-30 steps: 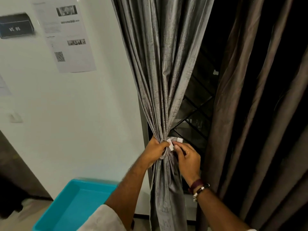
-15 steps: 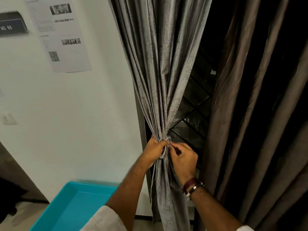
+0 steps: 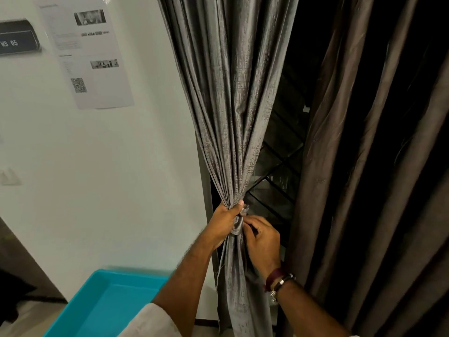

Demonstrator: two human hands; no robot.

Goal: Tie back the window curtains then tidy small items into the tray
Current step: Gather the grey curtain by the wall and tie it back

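A grey textured curtain (image 3: pixel 233 105) hangs in the middle, gathered into a tight bunch at waist height. My left hand (image 3: pixel 224 223) grips that bunch from the left. A grey fabric tie-back band (image 3: pixel 239 221) wraps around the bunch. My right hand (image 3: pixel 263 239) pinches the band from the right, fingertips against it. A second, brown curtain (image 3: pixel 364 166) hangs loose on the right. A turquoise tray (image 3: pixel 102 305) sits at the lower left, its visible part holding nothing.
Between the curtains a dark window with a black metal grille (image 3: pixel 277 181) shows. A white wall (image 3: pixel 97 178) on the left carries a printed sheet (image 3: pixel 85 52) and a dark sign (image 3: pixel 17 40). A dark object (image 3: pixel 9 300) stands at the far lower left.
The white tab of the band, visible between my fingers a second ago, is now tucked out of sight. The band sits closer around the bunch. Both hands stay at the gather.
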